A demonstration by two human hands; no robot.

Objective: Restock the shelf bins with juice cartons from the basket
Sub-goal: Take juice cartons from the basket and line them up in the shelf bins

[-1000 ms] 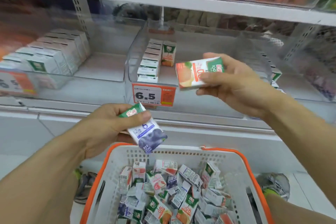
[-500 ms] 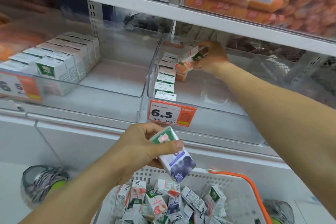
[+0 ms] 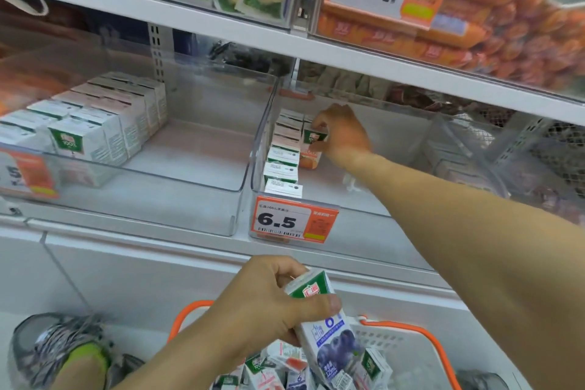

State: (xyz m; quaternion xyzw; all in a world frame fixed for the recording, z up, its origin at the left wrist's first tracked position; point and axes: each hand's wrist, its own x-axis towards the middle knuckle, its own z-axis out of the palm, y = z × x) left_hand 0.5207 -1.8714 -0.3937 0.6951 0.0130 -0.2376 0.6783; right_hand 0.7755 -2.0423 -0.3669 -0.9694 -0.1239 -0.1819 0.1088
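Observation:
My right hand point(image 3: 343, 133) reaches deep into the middle clear bin point(image 3: 316, 199) and grips an orange juice carton point(image 3: 311, 149), which stands upright beside a row of cartons point(image 3: 283, 165) along the bin's left wall. My left hand point(image 3: 269, 310) holds a blueberry juice carton point(image 3: 323, 326), tilted, above the basket point(image 3: 408, 339). The white basket with an orange rim sits at the bottom and holds several small juice cartons point(image 3: 275, 367) in a loose heap.
The left bin point(image 3: 190, 180) holds rows of cartons point(image 3: 95, 123) on its left side. A 6.5 price tag point(image 3: 292, 220) hangs on the middle bin's front. Sausage packs point(image 3: 474, 19) fill the upper shelf. My shoe point(image 3: 60, 348) is at the lower left.
My right hand carried the orange carton from in front of the shelf into the middle bin and set it upright beside the row. My left hand kept its blueberry carton above the basket.

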